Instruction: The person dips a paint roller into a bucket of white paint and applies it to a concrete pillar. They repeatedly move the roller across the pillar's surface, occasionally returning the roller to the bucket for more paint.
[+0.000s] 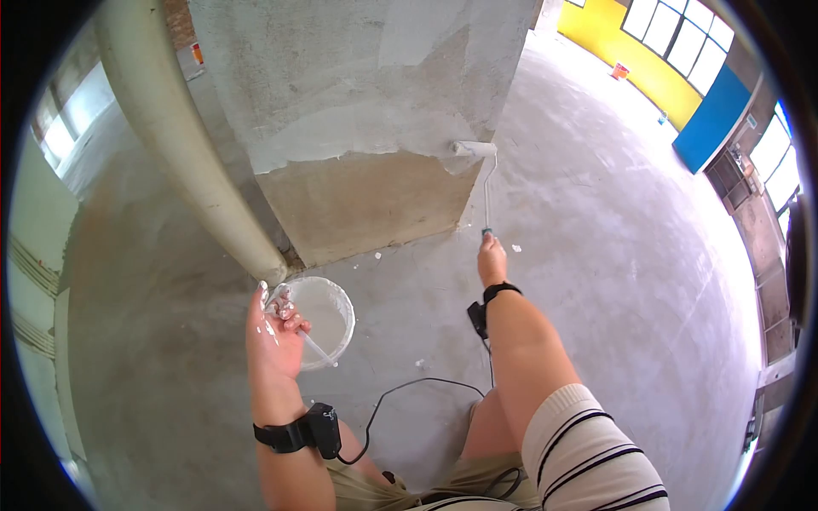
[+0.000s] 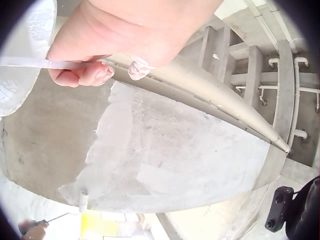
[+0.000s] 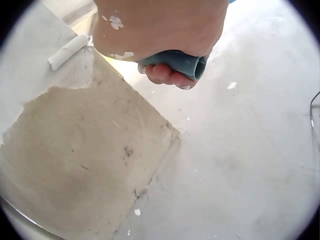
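My right hand (image 1: pixel 492 261) grips the paint roller by its blue-green handle (image 3: pixel 172 61), fingers wrapped round it. At the end of a thin wire frame, the white roller sleeve (image 1: pixel 474 149) lies against the right edge of a square pillar (image 1: pixel 375 200). White paint covers the pillar's upper part, while a brown-grey band below is bare. My left hand (image 1: pixel 274 336), spotted with white paint, holds the pale plastic bail (image 2: pixel 30 62) of a white bucket (image 1: pixel 348 317). Whitish paint shows inside the bucket, which is beside the pillar's lower left corner.
A thick beige pipe (image 1: pixel 183 145) runs down along the pillar's left side to the floor. White drips dot the grey concrete floor (image 1: pixel 613 281). A black cable (image 1: pixel 417 380) loops between the wrist cameras. Far off, an orange bucket (image 1: pixel 620 71) stands by a yellow wall (image 1: pixel 596 34).
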Available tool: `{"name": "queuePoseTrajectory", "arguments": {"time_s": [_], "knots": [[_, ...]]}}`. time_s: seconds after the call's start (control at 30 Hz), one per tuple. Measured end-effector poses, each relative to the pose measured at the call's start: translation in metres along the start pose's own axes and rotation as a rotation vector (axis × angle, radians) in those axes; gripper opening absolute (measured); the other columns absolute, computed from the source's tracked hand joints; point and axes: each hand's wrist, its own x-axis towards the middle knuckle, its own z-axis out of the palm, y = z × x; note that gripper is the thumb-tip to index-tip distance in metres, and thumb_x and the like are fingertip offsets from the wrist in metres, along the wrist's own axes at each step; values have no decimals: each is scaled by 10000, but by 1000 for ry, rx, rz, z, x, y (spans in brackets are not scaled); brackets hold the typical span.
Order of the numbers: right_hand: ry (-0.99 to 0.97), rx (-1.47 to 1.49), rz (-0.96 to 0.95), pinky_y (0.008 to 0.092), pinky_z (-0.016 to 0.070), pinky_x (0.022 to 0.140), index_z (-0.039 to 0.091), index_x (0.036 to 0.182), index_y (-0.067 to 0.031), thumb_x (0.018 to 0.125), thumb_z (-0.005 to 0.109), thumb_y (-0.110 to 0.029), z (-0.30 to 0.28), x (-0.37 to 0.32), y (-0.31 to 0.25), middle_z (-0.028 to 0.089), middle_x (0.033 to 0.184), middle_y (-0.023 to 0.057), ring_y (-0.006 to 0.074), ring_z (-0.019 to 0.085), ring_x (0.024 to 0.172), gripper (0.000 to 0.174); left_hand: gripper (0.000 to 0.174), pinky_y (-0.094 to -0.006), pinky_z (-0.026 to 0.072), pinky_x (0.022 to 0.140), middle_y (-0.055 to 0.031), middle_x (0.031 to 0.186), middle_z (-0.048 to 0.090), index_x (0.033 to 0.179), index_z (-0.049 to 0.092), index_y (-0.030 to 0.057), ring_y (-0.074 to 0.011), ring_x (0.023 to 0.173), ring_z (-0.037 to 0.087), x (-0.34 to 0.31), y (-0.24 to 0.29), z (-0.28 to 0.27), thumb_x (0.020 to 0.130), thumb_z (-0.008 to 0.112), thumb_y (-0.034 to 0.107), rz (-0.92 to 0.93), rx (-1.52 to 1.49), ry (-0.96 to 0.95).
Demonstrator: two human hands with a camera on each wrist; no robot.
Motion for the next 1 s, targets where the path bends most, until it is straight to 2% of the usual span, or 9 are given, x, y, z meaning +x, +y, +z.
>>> {"name": "queuePoseTrajectory", "arguments": {"time_s": [0.13, 0.3, 0.33, 0.4, 0.5, 0.63, 0.8, 0.93, 1.0], "knots": [[-20, 215, 118, 487, 400, 889, 567, 1094, 42, 966, 309, -387, 31, -4, -6, 587, 1068, 287, 449, 516, 1044, 516, 381, -260, 315, 639, 45, 595, 380, 851, 542, 76, -77, 527, 348, -1, 3, 1, 839, 586, 455, -8, -1, -11], [188, 391, -76, 514, 408, 833, 587, 990, 37, 969, 311, -362, 7, 67, -67, 583, 1003, 312, 487, 509, 996, 486, 379, -265, 327, 646, 43, 603, 384, 854, 537, 77, -80, 529, 353, 3, 6, -4, 840, 586, 452, -38, -25, -12], [217, 480, -187, 481, 437, 768, 585, 953, 22, 968, 316, -394, 2, 102, -69, 616, 884, 266, 449, 563, 881, 496, 377, -266, 330, 648, 43, 606, 385, 856, 534, 78, -81, 530, 355, 3, 6, -5, 840, 586, 451, -43, -36, -29], [122, 612, 1, 435, 448, 683, 582, 925, 13, 965, 321, -415, -65, 63, -140, 617, 753, 194, 370, 589, 728, 503, 376, -267, 330, 648, 43, 606, 385, 857, 532, 80, -80, 530, 356, 0, 6, -2, 841, 585, 451, -45, -28, -21], [221, 453, -186, 406, 442, 626, 576, 899, 2, 963, 328, -417, -62, 87, -102, 597, 677, 142, 302, 583, 640, 491, 374, -268, 328, 645, 45, 604, 387, 857, 529, 82, -80, 529, 357, 0, 5, -1, 841, 584, 451, -45, -10, -24], [160, 340, -136, 512, 407, 785, 566, 1000, 22, 963, 318, -397, -15, 61, -56, 613, 946, 270, 469, 536, 942, 488, 376, -269, 317, 633, 48, 598, 382, 849, 528, 83, -79, 527, 356, 3, 4, -2, 840, 584, 455, -25, -4, -30], [92, 71, -54, 485, 403, 905, 545, 1119, 52, 964, 314, -390, 21, -13, -13, 580, 1074, 301, 452, 511, 1067, 523, 377, -270, 312, 628, 47, 595, 375, 846, 527, 83, -78, 529, 352, 1, 3, 0, 838, 587, 455, 0, 8, -7], [85, 141, 37, 497, 421, 859, 563, 1072, 34, 963, 322, -387, 33, -35, -30, 598, 1029, 297, 463, 534, 1005, 498, 378, -274, 323, 642, 46, 602, 373, 856, 528, 78, -77, 531, 350, -3, 4, 3, 839, 581, 452, -5, 4, 5], [299, 85, -85, 501, 440, 794, 563, 1073, -4, 958, 349, -376, 35, -32, -46, 618, 962, 279, 455, 562, 927, 444, 382, -275, 327, 645, 46, 604, 372, 861, 529, 73, -76, 533, 351, -4, 5, 2, 841, 575, 452, -7, 6, -1]]}}
